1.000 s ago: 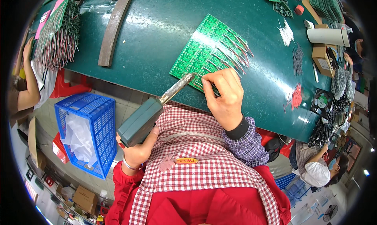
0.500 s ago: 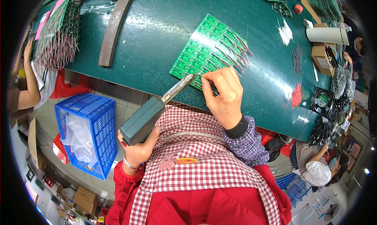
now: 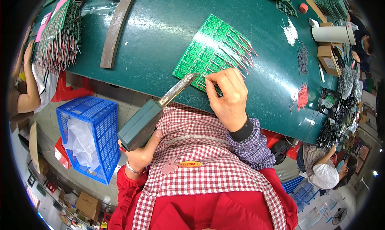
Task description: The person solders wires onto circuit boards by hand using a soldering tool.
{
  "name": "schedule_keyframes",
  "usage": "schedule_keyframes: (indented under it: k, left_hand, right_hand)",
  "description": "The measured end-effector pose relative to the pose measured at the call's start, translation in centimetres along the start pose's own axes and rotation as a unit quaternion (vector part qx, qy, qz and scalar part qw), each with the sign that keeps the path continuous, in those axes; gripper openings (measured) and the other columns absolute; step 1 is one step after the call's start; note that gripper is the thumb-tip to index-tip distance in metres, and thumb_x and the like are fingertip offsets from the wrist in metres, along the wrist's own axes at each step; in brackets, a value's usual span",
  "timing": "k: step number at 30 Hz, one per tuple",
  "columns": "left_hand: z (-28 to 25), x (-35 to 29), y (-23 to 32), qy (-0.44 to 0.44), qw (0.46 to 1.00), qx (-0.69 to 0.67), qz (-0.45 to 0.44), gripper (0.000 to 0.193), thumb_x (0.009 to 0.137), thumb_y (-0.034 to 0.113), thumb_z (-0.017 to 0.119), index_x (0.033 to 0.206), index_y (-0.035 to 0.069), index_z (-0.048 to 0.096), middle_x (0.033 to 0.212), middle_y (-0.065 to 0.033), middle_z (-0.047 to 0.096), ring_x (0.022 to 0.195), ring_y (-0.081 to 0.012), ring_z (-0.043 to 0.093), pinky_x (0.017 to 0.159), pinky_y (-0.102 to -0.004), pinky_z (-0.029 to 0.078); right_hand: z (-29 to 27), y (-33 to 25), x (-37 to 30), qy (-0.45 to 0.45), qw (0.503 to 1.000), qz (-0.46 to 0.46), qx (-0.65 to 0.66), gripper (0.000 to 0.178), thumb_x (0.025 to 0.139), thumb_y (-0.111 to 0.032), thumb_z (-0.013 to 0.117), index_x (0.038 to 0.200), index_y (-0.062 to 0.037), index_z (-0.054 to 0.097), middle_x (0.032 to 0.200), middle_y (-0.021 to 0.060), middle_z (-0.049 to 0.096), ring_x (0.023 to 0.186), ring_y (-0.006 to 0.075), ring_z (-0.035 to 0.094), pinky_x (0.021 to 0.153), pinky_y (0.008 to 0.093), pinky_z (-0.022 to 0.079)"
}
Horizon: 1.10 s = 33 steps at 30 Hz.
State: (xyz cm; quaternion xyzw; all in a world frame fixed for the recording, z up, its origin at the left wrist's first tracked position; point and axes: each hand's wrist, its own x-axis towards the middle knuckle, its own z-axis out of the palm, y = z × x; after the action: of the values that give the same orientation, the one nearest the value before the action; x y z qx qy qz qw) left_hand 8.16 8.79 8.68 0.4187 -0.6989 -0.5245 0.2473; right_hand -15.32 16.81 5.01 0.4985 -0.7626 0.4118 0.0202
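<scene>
My left hand (image 3: 142, 154) is closed round the handle of a soldering gun (image 3: 140, 123) with a dark green body and a worn metal barrel. Its tip lies over the near edge of a green circuit board panel (image 3: 196, 49), just left of my right fingertips. Above that same edge, my right hand (image 3: 228, 91) is pinched together; whatever its fingers hold is too small or hidden to make out. Rows of thin red, black and white wires (image 3: 236, 53) stick out from the panel's right part. The panel lies flat on the green table (image 3: 156, 41).
A curved brown bar (image 3: 117, 29) lies left of the panel, beyond it a stack of wired boards (image 3: 60, 37). White (image 3: 290, 31), black (image 3: 302, 59) and red wires (image 3: 302, 97) lie in bunches at right, near a small fan (image 3: 329, 101). A blue crate (image 3: 108, 137) stands below left.
The soldering gun has shifted slightly left, its tip drawing away from my right fingertips. My right hand has stayed nearly still above the panel.
</scene>
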Motion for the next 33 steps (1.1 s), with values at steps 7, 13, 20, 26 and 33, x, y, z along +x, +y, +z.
schedule_keyframes:
  k: [7, 13, 20, 26, 33]
  left_hand:
    - [0.8, 0.3, 0.5, 0.003, 1.000, -0.023, -0.005, 0.023, 0.071, -0.001, 0.076, 0.093, -0.005, 0.069, 0.082, -0.0096, 0.071, 0.067, -0.0153, 0.065, 0.063, -0.0281, 0.052]
    - [0.5, -0.5, -0.1, 0.032, 0.997, -0.023, -0.072, 0.041, 0.074, -0.001, 0.072, 0.113, -0.004, 0.062, 0.099, -0.0103, 0.065, 0.083, -0.0182, 0.062, 0.074, -0.0308, 0.050]
    - [0.8, 0.7, -1.4, 0.033, 0.997, -0.017, -0.069, 0.034, 0.077, -0.002, 0.066, 0.110, -0.004, 0.061, 0.089, -0.0095, 0.061, 0.065, -0.0136, 0.054, 0.060, -0.0268, 0.043]
    - [1.1, 1.1, -0.3, 0.034, 0.997, -0.001, -0.075, 0.032, 0.077, -0.003, 0.065, 0.109, -0.004, 0.061, 0.090, -0.0094, 0.062, 0.065, -0.0133, 0.054, 0.060, -0.0266, 0.043]
    - [1.6, 1.2, -0.4, 0.024, 0.988, -0.110, -0.104, 0.036, 0.073, 0.000, 0.078, 0.105, -0.004, 0.063, 0.096, -0.0086, 0.068, 0.083, -0.0166, 0.065, 0.075, -0.0296, 0.051]
  right_hand:
    - [-0.7, 0.1, -0.2, -0.007, 1.000, 0.008, -0.011, 0.015, 0.070, 0.003, 0.071, 0.079, -0.0042, 0.062, 0.076, 0.0068, 0.055, 0.073, 0.0251, 0.056, 0.064, 0.0365, 0.044]
    - [-4.5, 1.6, 0.1, 0.050, 0.997, 0.036, 0.042, 0.011, 0.073, 0.004, 0.070, 0.079, -0.0022, 0.063, 0.077, 0.0091, 0.059, 0.074, 0.0273, 0.058, 0.065, 0.0360, 0.046]
    - [-13.1, 14.6, -1.6, 0.155, 0.931, 0.199, -0.262, 0.006, 0.079, -0.006, 0.068, 0.081, -0.0046, 0.063, 0.080, 0.0099, 0.057, 0.080, 0.0278, 0.056, 0.070, 0.0392, 0.044]
    - [-14.9, 18.7, -0.3, 0.146, 0.909, 0.202, -0.333, 0.008, 0.081, -0.008, 0.068, 0.085, -0.0046, 0.062, 0.085, 0.0120, 0.057, 0.084, 0.0314, 0.055, 0.073, 0.0421, 0.045]
    - [-15.1, 20.0, -1.1, 0.112, 0.902, 0.194, -0.369, 0.009, 0.082, -0.004, 0.063, 0.083, -0.0039, 0.054, 0.084, 0.0137, 0.054, 0.084, 0.0349, 0.053, 0.074, 0.0441, 0.044]
